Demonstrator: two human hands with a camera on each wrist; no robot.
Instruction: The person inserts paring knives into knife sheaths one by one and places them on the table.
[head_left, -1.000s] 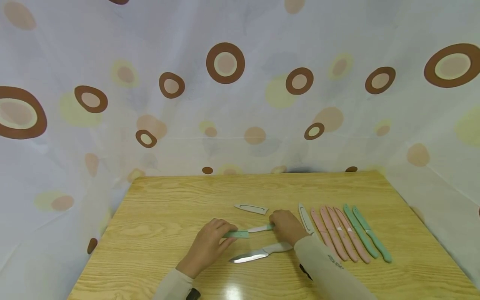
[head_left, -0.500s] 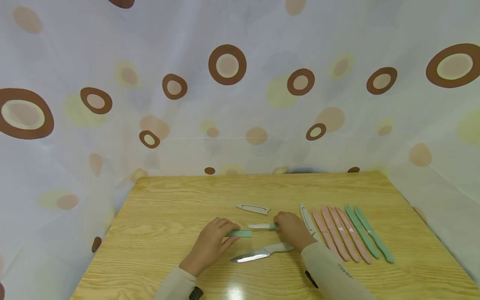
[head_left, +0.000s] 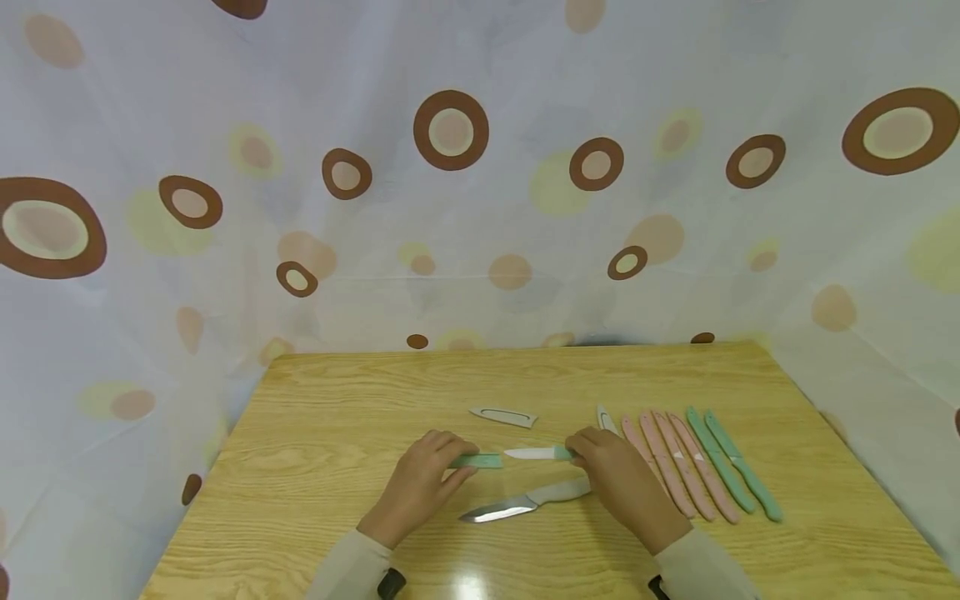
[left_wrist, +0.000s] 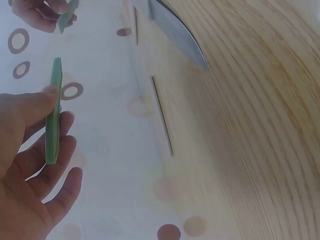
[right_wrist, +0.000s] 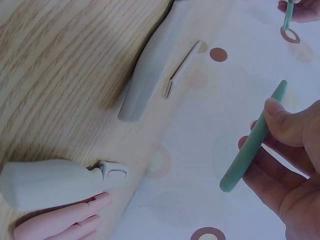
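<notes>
My left hand [head_left: 422, 483] pinches a green knife sheath [head_left: 480, 461] between thumb and fingers, its mouth facing right. In the left wrist view the same sheath [left_wrist: 53, 117] is seen edge-on. My right hand [head_left: 621, 477] holds a small knife with a white blade [head_left: 529, 454] by its green handle [right_wrist: 252, 142]. The blade points left, its tip just short of the sheath mouth, both above the table. Nearer me lies an unsheathed knife with a metal blade [head_left: 501, 509] and white handle [head_left: 558, 492]. Beyond the hands rests a loose white sheath [head_left: 504, 417].
To the right, a white sheathed knife [head_left: 606, 418], several pink sheathed knives [head_left: 678, 462] and two green ones [head_left: 738, 462] lie side by side on the wooden table [head_left: 337, 392]. My right hand partly covers the white one. A patterned cloth [head_left: 480, 208] surrounds the table.
The right hand has shifted right with the knife and its forearm has swung outward. More of the white blade shows. The left hand and sheath stay nearly in place.
</notes>
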